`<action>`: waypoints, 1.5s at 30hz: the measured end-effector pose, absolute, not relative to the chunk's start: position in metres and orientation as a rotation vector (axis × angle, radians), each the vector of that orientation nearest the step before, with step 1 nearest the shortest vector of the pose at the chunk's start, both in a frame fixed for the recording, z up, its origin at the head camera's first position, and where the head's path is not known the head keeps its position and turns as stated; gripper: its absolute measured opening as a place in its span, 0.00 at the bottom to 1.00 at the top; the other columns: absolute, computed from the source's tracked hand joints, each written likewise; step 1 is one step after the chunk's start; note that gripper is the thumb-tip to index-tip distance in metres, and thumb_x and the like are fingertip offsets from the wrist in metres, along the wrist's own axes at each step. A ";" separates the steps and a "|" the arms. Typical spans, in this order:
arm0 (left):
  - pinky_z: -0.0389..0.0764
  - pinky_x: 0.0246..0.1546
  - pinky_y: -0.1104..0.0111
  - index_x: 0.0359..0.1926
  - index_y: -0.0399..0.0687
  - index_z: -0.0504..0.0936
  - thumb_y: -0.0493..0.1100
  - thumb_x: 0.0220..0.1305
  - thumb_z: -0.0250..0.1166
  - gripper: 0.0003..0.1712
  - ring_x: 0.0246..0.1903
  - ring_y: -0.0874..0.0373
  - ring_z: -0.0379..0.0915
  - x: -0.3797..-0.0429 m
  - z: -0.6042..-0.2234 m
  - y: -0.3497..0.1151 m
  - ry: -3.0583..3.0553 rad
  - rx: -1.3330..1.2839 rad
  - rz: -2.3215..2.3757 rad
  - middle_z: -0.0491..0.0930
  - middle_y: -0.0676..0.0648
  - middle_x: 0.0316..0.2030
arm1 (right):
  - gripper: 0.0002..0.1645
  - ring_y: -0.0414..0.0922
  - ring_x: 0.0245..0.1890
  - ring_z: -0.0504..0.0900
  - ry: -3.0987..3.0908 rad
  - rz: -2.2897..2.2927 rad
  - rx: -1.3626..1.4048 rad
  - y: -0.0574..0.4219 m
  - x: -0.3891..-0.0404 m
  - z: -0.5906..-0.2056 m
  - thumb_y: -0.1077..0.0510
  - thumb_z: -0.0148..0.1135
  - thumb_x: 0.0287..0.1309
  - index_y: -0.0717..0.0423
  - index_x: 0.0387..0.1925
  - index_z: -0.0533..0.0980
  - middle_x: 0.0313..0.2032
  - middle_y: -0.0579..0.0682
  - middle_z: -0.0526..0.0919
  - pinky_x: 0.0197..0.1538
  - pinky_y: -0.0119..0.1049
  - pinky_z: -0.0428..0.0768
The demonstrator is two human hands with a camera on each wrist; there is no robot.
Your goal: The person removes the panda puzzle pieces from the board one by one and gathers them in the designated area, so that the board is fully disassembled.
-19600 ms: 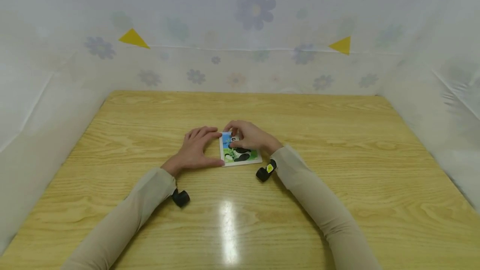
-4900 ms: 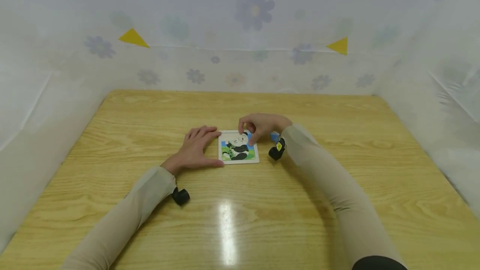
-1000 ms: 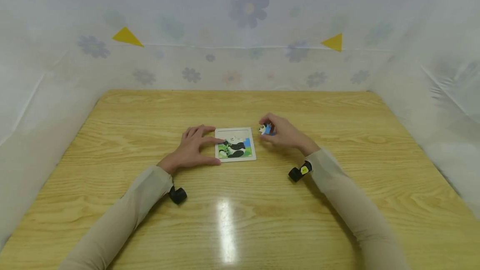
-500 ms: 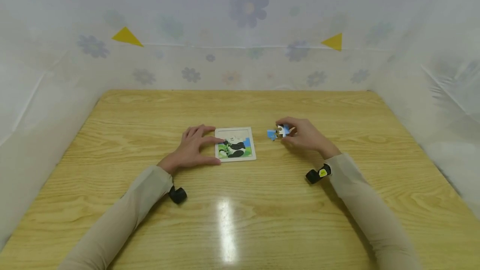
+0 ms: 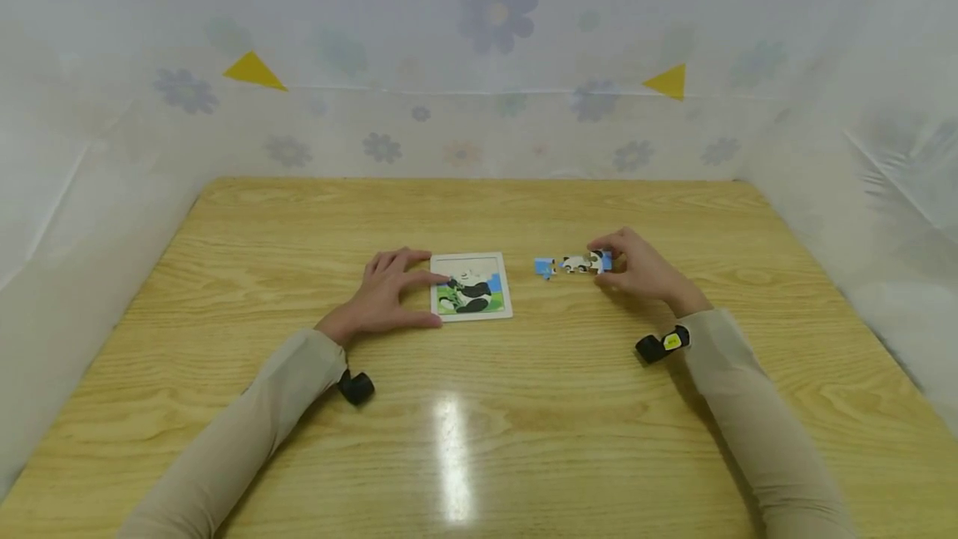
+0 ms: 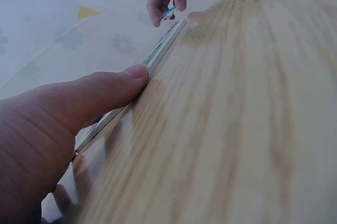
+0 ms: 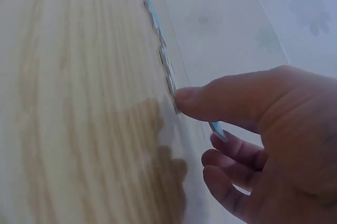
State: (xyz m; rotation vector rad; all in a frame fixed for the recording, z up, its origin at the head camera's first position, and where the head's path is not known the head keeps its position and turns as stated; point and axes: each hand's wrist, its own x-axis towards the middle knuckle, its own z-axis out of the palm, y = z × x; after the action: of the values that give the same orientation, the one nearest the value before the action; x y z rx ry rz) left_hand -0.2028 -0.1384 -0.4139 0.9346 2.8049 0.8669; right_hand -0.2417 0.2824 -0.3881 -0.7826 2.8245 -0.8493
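Observation:
A square panda jigsaw tray (image 5: 471, 317) lies flat at the middle of the table, its upper part bare of pieces. My left hand (image 5: 385, 296) rests spread at its left side, index fingertip over the picture and thumb at the near left corner. In the left wrist view the thumb (image 6: 113, 88) presses along the tray's edge. To the right of the tray, my right hand (image 5: 645, 271) pinches a black, white and blue puzzle piece (image 5: 596, 260) between thumb and fingers, low at the table. A panda-face puzzle piece (image 5: 575, 264) lies directly left of it.
A blue puzzle piece (image 5: 544, 267) lies between the tray and the panda-face piece. The wooden table (image 5: 314, 456) runs back to a white flowered curtain (image 5: 352, 131), with more curtain on both sides.
Puzzle pieces have come out of the tray's upper part and lie in a row at the right. My right hand has moved rightward with a piece; my left index finger has shifted onto the picture.

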 end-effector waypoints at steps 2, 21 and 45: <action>0.39 0.66 0.43 0.62 0.64 0.76 0.63 0.52 0.71 0.35 0.70 0.41 0.43 -0.203 -0.414 -0.138 2.806 0.937 0.866 0.57 0.44 0.70 | 0.29 0.50 0.37 0.68 2.819 -0.836 -0.784 0.287 -0.243 -0.390 0.66 0.68 0.55 0.67 0.58 0.72 0.43 0.60 0.69 0.40 0.43 0.71; 0.40 0.65 0.43 0.61 0.63 0.77 0.61 0.51 0.71 0.34 0.69 0.42 0.44 -0.203 -0.415 -0.137 2.796 0.935 0.884 0.57 0.44 0.70 | 0.25 0.60 0.52 0.71 2.736 -0.920 -0.714 0.300 -0.241 -0.394 0.64 0.63 0.60 0.68 0.58 0.71 0.53 0.65 0.70 0.54 0.58 0.72; 0.41 0.65 0.44 0.61 0.63 0.77 0.61 0.50 0.73 0.36 0.68 0.43 0.46 -0.202 -0.413 -0.139 2.807 0.939 0.904 0.58 0.44 0.69 | 0.18 0.59 0.49 0.69 2.799 -1.000 -0.807 0.263 -0.249 -0.396 0.64 0.58 0.64 0.67 0.54 0.73 0.52 0.66 0.68 0.45 0.47 0.75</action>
State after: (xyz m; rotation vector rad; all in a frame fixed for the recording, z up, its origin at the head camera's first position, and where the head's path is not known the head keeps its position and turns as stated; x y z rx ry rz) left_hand -0.2018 -0.1389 -0.4135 0.9394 2.8071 0.9042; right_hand -0.2492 0.2630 -0.3958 -0.8070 2.7995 -1.0002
